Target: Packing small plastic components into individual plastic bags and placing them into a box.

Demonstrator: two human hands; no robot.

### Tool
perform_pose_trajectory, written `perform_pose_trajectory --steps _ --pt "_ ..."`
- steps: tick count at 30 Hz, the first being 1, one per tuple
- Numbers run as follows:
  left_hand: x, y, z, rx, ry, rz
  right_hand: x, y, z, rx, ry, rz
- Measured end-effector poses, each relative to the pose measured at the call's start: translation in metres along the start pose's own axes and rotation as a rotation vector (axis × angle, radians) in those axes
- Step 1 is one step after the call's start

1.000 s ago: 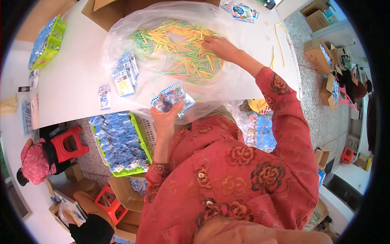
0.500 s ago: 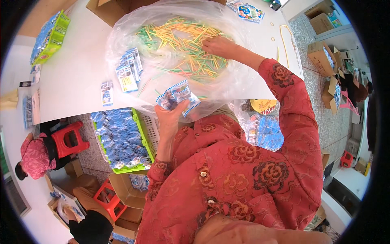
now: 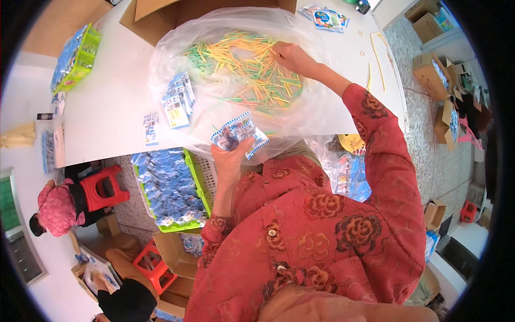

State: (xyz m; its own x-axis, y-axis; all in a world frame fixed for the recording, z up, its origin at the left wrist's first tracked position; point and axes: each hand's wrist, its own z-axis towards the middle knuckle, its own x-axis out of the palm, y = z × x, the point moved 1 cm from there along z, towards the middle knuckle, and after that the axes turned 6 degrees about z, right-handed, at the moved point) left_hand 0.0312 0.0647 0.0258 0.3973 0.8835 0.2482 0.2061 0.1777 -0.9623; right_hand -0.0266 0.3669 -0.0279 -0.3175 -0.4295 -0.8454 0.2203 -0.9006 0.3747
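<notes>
My left hand [image 3: 229,161] is closed around some small blue-and-white packets [image 3: 235,130], held just above the table's near edge. My right hand [image 3: 294,58] is at the far right side of a loose heap of thin yellow, green and pink sticks [image 3: 236,47]. Its fingers are pinched together; whether a stick is between them cannot be made out. The heap lies on a crumpled clear plastic bag [image 3: 167,52] spread over the white table. Left of the heap sits an overlapping stack of flat packets [image 3: 177,102], and a single packet [image 3: 151,129] lies beyond it.
A green basket [image 3: 199,185] full of blue packets stands below the table edge. Another green basket [image 3: 86,60] is at the far left. A cardboard box [image 3: 140,24] borders the bag's far side. More packets [image 3: 328,20] lie at the back right. Other people sit near red stools [image 3: 107,185].
My right hand has drawn away from the middle of the heap toward its far edge. My left hand keeps its hold on the packets. The whole view has shifted slightly.
</notes>
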Motion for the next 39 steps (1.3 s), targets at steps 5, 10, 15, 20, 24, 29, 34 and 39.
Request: perform_pose_trajectory --steps 5,10,15,20,24,29,34,39 --pt "0.0 0.001 0.001 0.0 -0.006 0.019 -0.02 0.02 0.002 0.354 -0.109 0.571" --pt "0.004 0.0 0.002 -0.005 0.005 0.03 0.007 0.016 -0.025 0.209 -0.067 0.358" --pt "0.007 -0.005 0.008 0.024 -0.006 0.032 0.019 0.014 -0.04 0.205 -0.018 0.402" --pt "0.011 -0.004 0.019 0.03 0.025 0.09 -0.035 0.051 -0.017 0.444 0.01 0.815" --pt "0.02 0.005 0.029 0.027 0.119 0.138 -0.084 0.087 -0.014 0.331 0.083 1.152" --pt "0.032 0.004 0.032 0.028 0.18 0.141 -0.111 0.123 -0.018 0.284 0.161 1.244" --pt "0.039 0.007 0.034 0.027 0.192 0.176 -0.108 0.127 -0.023 0.327 0.205 1.17" --pt "0.044 0.003 0.04 0.035 0.184 0.219 -0.1 0.124 -0.024 0.146 0.157 0.951"
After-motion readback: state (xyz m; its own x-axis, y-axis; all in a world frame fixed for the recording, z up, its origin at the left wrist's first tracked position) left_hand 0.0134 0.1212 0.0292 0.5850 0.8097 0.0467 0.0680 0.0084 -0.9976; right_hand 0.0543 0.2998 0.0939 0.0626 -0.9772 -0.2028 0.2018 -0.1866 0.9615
